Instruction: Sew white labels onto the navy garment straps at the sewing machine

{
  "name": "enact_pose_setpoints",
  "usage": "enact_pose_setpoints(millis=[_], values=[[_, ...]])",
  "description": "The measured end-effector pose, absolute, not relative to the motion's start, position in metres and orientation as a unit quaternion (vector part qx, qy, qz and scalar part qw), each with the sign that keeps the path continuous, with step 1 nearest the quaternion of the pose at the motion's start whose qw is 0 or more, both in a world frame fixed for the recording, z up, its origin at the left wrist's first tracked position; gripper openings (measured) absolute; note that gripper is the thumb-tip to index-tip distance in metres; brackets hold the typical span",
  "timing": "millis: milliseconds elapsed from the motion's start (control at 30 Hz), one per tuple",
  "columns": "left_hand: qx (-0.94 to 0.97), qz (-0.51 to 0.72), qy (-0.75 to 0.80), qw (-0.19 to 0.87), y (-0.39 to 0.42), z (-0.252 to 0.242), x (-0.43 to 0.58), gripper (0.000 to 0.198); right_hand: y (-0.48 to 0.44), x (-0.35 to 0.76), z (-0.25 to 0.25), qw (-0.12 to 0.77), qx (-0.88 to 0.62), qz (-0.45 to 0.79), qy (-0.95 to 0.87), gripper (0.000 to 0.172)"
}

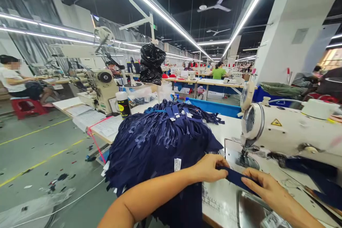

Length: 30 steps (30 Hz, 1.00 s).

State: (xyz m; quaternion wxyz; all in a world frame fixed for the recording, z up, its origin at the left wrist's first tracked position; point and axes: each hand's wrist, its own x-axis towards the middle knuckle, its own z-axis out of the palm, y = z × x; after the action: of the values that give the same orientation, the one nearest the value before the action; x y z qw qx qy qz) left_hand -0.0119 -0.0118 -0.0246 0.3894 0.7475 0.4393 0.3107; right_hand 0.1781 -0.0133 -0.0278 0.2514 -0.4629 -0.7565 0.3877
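Observation:
A narrow navy fabric strip is stretched between my two hands, just in front of the sewing machine. My left hand pinches its left end between thumb and fingers. Further right, my right hand grips the same strip, thumb on top. The strip is held close to the presser foot, apart from it as far as I can see. Beside my left forearm lies a large heap of navy fabric pieces, with a white label showing on it.
A spray can stands behind the heap, near papers on the table. Another sewing machine is at the left. More navy fabric lies under the machine arm at right. People sit working further back.

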Motion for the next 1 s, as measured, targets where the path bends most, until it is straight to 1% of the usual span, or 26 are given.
enact_pose_setpoints(millis=[67,100,200,267,333,400,500,533,633,700,733,767,800,833,867,933,1000], values=[[0.775,0.345,0.442,0.292,-0.019,-0.015,-0.020,0.025,-0.015,0.173,-0.025,0.242,-0.462,0.395,-0.756,0.035],[0.785,0.357,0.446,0.240,-0.021,-0.008,-0.027,0.026,-0.016,0.171,-0.024,0.236,-0.461,0.399,-0.757,0.036],[0.787,0.369,0.490,0.069,-0.019,0.016,-0.053,0.015,-0.018,0.165,-0.025,0.229,-0.452,0.407,-0.760,0.034],[0.752,0.352,0.555,-0.052,-0.008,0.035,-0.074,0.016,-0.018,0.162,-0.028,0.225,-0.432,0.415,-0.768,0.029],[0.688,0.329,0.633,-0.133,0.010,0.052,-0.091,0.022,-0.020,0.156,-0.031,0.224,-0.412,0.420,-0.777,0.025],[0.632,0.292,0.699,-0.167,0.031,0.064,-0.103,0.033,-0.023,0.149,-0.032,0.217,-0.404,0.415,-0.786,0.029],[0.624,0.269,0.719,-0.144,0.062,0.070,-0.108,0.042,-0.030,0.137,-0.029,0.197,-0.400,0.379,-0.811,0.032],[0.629,0.265,0.719,-0.134,0.070,0.070,-0.108,0.039,-0.033,0.133,-0.028,0.189,-0.394,0.363,-0.823,0.032],[0.647,0.263,0.706,-0.119,0.081,0.068,-0.102,0.023,-0.037,0.124,-0.026,0.170,-0.378,0.321,-0.852,0.035],[0.655,0.296,0.684,-0.123,0.075,0.067,-0.097,0.017,-0.037,0.120,-0.028,0.155,-0.368,0.303,-0.865,0.039],[0.657,0.332,0.666,-0.120,0.067,0.067,-0.094,0.017,-0.037,0.117,-0.029,0.149,-0.363,0.297,-0.870,0.041],[0.660,0.394,0.631,-0.103,0.057,0.066,-0.090,0.017,-0.036,0.114,-0.031,0.147,-0.356,0.291,-0.876,0.042],[0.664,0.464,0.584,-0.060,0.044,0.065,-0.085,0.015,-0.035,0.111,-0.033,0.148,-0.350,0.283,-0.881,0.043],[0.665,0.520,0.536,0.014,0.029,0.063,-0.080,0.016,-0.033,0.106,-0.036,0.152,-0.344,0.273,-0.886,0.045],[0.671,0.546,0.489,0.112,0.012,0.060,-0.074,0.018,-0.032,0.100,-0.038,0.160,-0.340,0.257,-0.890,0.047],[0.661,0.542,0.434,0.284,-0.020,0.052,-0.063,0.015,-0.027,0.086,-0.042,0.185,-0.342,0.218,-0.895,0.047],[0.636,0.516,0.412,0.400,-0.044,0.044,-0.053,0.016,-0.021,0.070,-0.046,0.216,-0.341,0.191,-0.895,0.041]])
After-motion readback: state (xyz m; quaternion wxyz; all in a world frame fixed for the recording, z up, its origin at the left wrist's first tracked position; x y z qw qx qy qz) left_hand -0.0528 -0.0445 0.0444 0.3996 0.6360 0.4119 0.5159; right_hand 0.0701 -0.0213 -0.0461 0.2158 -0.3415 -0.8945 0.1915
